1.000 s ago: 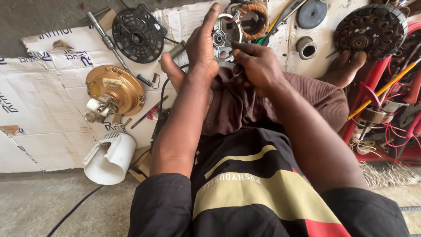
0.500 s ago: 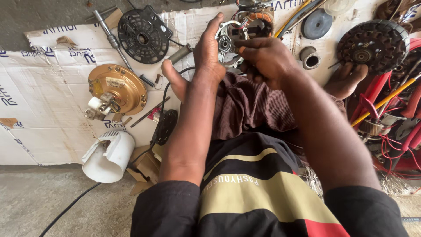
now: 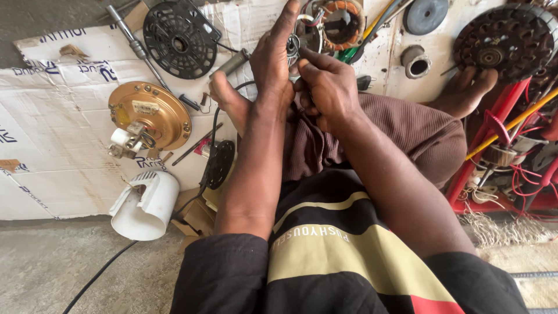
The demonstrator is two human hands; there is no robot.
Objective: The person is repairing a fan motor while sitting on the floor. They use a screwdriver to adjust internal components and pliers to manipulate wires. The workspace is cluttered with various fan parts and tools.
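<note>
The left hand [image 3: 273,64] cradled a small metal motor part [image 3: 299,38] upright, steadying it. The right hand [image 3: 328,87] pinched its near edge, fingers closed, over the lap.

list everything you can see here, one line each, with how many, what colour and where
Motor part: one, silver metal, held between both hands at top centre.
Copper coil ring: one, orange and grey, just beyond the hands.
Round grille: one, black, top left on the cardboard.
Round cover: one, gold, left on the cardboard.
Plastic housing: one, white, lower left at the cardboard's edge.
Metal rod: one, silver, beside the grille.
Finned disc: one, dark, top right.
Cardboard sheet: one, white, on the floor.
Left hand: on the motor part.
Right hand: on the motor part.
</note>
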